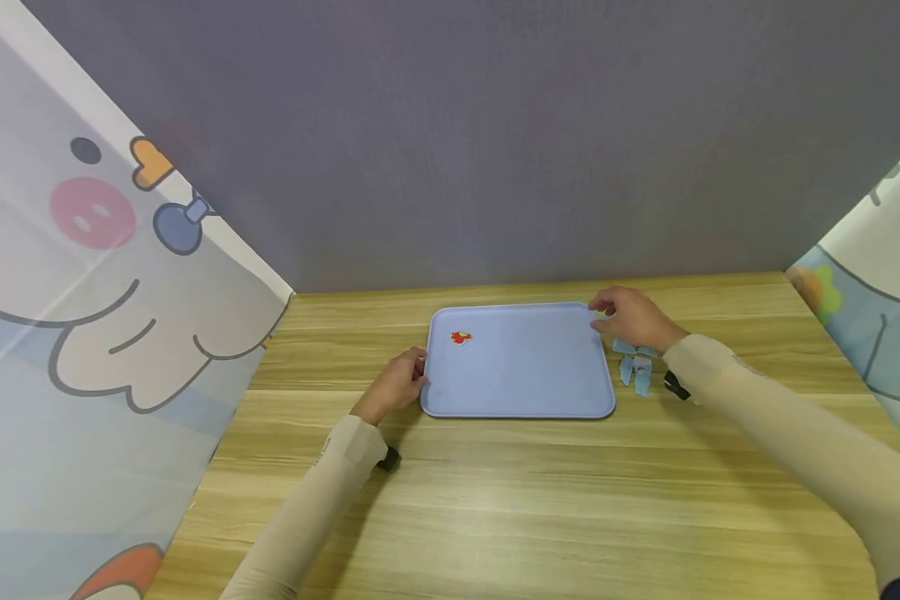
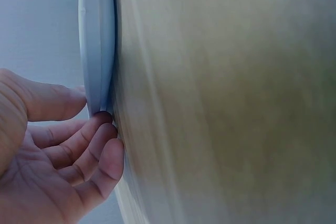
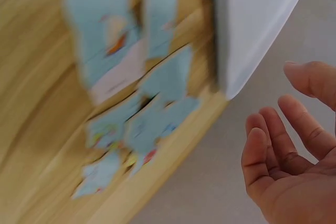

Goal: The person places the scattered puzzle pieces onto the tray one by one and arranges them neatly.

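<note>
A pale blue rectangular tray (image 1: 517, 375) lies on the wooden table, with a small red piece (image 1: 461, 337) in its upper left part. My left hand (image 1: 396, 385) is at the tray's left edge. In the left wrist view the thumb lies on top of the tray's rim (image 2: 96, 40) and the fingertips curl against its underside, pinching it. By the far right corner, my right hand (image 1: 636, 319) hovers with fingers loosely bent and apart from the tray, holding nothing. Several light blue jigsaw-like pieces (image 1: 642, 379) lie beneath it; the right wrist view shows printed pictures on these pieces (image 3: 168, 74).
A grey upright panel (image 1: 495, 150) stands behind the table (image 1: 540, 500). Cartoon-printed walls (image 1: 120, 317) flank it left and right. Dark devices are strapped at both wrists.
</note>
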